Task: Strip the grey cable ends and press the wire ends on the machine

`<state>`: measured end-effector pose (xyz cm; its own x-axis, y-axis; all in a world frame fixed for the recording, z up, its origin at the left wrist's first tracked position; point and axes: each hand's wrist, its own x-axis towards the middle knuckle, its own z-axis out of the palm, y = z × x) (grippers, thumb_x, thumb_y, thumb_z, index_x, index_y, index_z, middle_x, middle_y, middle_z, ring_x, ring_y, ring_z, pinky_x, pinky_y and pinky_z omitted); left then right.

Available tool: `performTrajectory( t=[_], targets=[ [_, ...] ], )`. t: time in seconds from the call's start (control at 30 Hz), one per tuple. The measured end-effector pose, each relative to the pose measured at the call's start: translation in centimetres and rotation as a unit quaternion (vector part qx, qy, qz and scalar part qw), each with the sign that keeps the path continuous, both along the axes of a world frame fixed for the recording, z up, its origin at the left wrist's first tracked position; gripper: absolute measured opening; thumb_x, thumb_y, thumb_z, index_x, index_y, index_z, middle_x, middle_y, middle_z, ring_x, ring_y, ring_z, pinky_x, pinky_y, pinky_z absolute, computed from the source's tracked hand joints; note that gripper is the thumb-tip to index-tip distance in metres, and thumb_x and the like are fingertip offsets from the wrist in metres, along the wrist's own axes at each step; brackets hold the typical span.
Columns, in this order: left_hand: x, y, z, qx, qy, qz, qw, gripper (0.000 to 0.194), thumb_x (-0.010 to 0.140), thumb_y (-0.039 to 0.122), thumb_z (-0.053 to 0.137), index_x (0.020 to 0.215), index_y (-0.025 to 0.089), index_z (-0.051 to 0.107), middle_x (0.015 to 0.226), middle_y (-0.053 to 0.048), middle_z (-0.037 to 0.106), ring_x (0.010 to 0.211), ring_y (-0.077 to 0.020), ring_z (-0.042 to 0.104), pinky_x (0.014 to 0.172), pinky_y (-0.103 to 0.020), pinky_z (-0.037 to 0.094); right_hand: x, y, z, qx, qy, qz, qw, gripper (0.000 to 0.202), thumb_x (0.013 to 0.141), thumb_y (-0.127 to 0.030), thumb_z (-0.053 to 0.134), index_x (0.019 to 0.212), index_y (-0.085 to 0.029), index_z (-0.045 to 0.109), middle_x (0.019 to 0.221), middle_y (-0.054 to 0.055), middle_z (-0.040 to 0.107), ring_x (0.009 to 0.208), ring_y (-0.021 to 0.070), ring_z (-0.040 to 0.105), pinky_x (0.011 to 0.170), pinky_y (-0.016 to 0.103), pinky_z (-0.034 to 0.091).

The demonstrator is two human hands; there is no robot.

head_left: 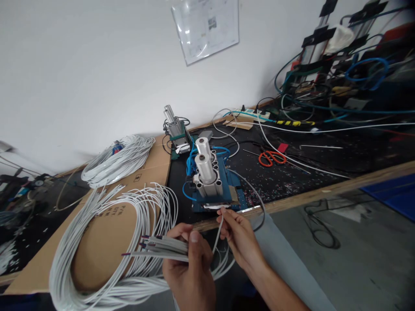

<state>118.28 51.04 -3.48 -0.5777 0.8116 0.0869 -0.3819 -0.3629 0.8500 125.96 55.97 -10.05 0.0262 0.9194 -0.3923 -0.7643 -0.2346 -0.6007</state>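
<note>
My left hand (191, 268), low in the centre, is closed around a bundle of white cables (165, 247) whose ends point left, some with dark or purple tips. To its right, my right hand (238, 235) pinches a single white cable (218, 233) near its end. The fingertips are at the front edge of a blue pneumatic press (212, 185) with two silver cylinders, beside a white strip (216, 207). Whether the cable end is inside the press is hidden. From the left hand the cables run down into a large coil (61, 259).
A second cable coil (118, 162) lies on cardboard (97, 250) at left. Behind the press stands a smaller press (177, 134). Orange-handled scissors (272, 158), a red piece (282, 148), loose cables and a power strip (251, 113) are on the black bench (292, 172).
</note>
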Motion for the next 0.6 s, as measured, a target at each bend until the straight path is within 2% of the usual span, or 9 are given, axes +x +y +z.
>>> performTrajectory(
  t=[0.17, 0.37, 0.6],
  targets=[
    [0.0, 0.0, 0.0, -0.003, -0.007, 0.002, 1.000, 0.027, 0.073, 0.033, 0.088, 0.082, 0.018, 0.068, 0.053, 0.011, 0.039, 0.037, -0.0012, 0.035, 0.037, -0.009, 0.034, 0.0, 0.0, 0.0, 0.002, -0.003, -0.002, 1.000, 0.052, 0.045, -0.051, 0.098, 0.069, -0.012, 0.073, 0.056, -0.002, 0.065, 0.040, 0.0041, 0.048, 0.036, 0.014, 0.042],
    [-0.3, -0.1, -0.6, 0.012, 0.016, -0.012, 1.000, 0.020, 0.079, 0.031, 0.083, 0.086, 0.019, 0.069, 0.057, 0.009, 0.042, 0.038, -0.0017, 0.036, 0.037, -0.010, 0.034, 0.0, -0.1, -0.2, 0.006, -0.010, -0.001, 1.000, 0.054, 0.046, -0.052, 0.098, 0.072, -0.012, 0.072, 0.057, -0.002, 0.064, 0.040, 0.0034, 0.047, 0.036, 0.014, 0.041],
    [-0.5, -0.2, -1.3, -0.014, -0.004, -0.015, 1.000, 0.026, 0.076, 0.035, 0.086, 0.088, 0.020, 0.069, 0.054, 0.011, 0.040, 0.037, -0.0021, 0.035, 0.037, -0.011, 0.032, 0.3, -0.6, -0.2, 0.020, -0.025, 0.027, 0.999, 0.052, 0.047, -0.051, 0.098, 0.068, -0.013, 0.070, 0.055, -0.003, 0.061, 0.038, 0.0033, 0.044, 0.034, 0.014, 0.040]
  ],
)
